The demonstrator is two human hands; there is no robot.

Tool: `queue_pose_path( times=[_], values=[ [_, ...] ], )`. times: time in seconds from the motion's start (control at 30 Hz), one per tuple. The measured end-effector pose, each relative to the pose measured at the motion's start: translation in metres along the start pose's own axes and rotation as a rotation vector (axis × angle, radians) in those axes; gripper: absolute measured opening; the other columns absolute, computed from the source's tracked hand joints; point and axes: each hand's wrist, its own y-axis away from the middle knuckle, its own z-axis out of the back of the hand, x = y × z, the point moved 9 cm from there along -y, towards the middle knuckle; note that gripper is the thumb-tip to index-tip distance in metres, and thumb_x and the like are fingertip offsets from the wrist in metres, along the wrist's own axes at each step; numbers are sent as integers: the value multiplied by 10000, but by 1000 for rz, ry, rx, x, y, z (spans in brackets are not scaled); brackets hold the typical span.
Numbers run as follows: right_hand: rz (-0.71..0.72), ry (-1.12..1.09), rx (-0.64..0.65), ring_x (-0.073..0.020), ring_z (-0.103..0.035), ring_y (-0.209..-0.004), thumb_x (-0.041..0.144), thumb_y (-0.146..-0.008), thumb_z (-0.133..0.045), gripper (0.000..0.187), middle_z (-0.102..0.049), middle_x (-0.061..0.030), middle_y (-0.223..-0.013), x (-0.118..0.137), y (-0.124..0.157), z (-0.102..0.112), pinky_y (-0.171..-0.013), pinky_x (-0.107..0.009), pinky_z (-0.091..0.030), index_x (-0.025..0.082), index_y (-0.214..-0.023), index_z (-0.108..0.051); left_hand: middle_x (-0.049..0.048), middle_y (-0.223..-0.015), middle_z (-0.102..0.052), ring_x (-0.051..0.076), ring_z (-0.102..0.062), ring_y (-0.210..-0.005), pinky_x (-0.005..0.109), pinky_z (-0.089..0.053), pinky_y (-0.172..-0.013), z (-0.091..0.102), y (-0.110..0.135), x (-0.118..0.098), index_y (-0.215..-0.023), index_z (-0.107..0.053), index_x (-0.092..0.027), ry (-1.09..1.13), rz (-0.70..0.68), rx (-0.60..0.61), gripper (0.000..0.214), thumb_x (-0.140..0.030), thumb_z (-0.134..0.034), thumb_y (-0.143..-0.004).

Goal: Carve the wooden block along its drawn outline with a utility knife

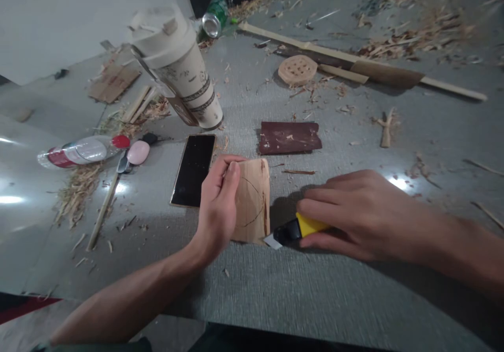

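Observation:
My left hand is closed round the left edge of a flat wooden piece with a curved pencil line drawn on it. It holds the piece upright on the grey mat. My right hand grips a yellow and black utility knife. The knife's blade tip sits at the lower right corner of the wood. A black phone lies just left of my left hand.
A dark red sandpaper sheet lies behind the wood. A tilted paper cup, plastic bottle, green can, round holed wooden disc, long wooden strips and shavings are scattered about.

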Motion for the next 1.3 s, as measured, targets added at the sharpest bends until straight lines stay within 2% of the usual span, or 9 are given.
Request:
queue_pose_path(
  times=[0.3, 0.4, 0.5, 0.57, 0.7, 0.87, 1.03, 1.3],
  values=[
    [-34, 134, -71, -138, -514, -575, 486, -1154, -504, 377, -629, 25, -740, 1, -3, 9, -600, -320, -312, 229, -886, -569, 2, -866, -574, 178, -473, -746, 325, -377, -690, 7, -2, -3, -1030, -691, -251, 7, -21, -52, 219, -376, -538, -1123],
    [-138, 222, -121, -149, -504, -554, 484, -1148, -494, 384, -634, 5, -702, -19, 3, 22, -550, -324, -272, 230, -876, -588, 6, -870, -613, 181, -509, -760, 328, -396, -701, -1, 6, -8, -1012, -702, -247, -68, -31, 10, 226, -348, -532, -1123],
    [-330, 341, -197, -154, -389, -493, 545, -1136, -451, 452, -575, -16, -614, -49, 16, 40, -501, -344, -201, 241, -829, -584, 11, -923, -680, 185, -584, -839, 328, -445, -772, -8, 13, -15, -980, -709, -247, -118, -69, 80, 247, -327, -527, -1128],
    [-379, 361, -217, -154, -360, -486, 581, -1128, -444, 476, -548, -21, -593, -59, 21, 45, -498, -340, -199, 241, -835, -602, 8, -930, -685, 185, -598, -860, 330, -457, -802, -7, 13, -16, -987, -707, -249, -96, -72, 71, 252, -333, -521, -1134],
    [-281, 321, -188, -145, -426, -488, 578, -1144, -438, 479, -568, -7, -606, -46, 13, 35, -501, -309, -233, 225, -881, -625, 8, -908, -650, 178, -554, -817, 328, -433, -764, 5, 3, -10, -1007, -708, -246, -35, -42, -21, 241, -345, -529, -1134],
    [-107, 92, -91, -138, -539, -579, 520, -1151, -500, 393, -636, 14, -725, -15, 1, 13, -574, -310, -314, 220, -914, -591, 6, -867, -600, 167, -479, -725, 318, -361, -650, 15, -6, -6, -1027, -730, -255, -46, -52, -104, 233, -389, -567, -1126],
    [-37, 7, -58, -125, -503, -592, 503, -1152, -521, 374, -603, 36, -743, -2, -1, 7, -599, -308, -316, 227, -902, -559, 18, -902, -643, 177, -541, -779, 309, -425, -703, 13, -6, -4, -1017, -719, -242, -30, -32, -109, 232, -372, -562, -1126],
    [-16, 29, -19, -130, -513, -576, 508, -1177, -439, 411, -590, 39, -740, 3, -3, 2, -599, -325, -309, 233, -883, -522, 20, -912, -655, 183, -577, -828, 317, -483, -778, 10, -3, -6, -1013, -711, -243, -27, -30, -73, 233, -374, -555, -1126]
  ],
)
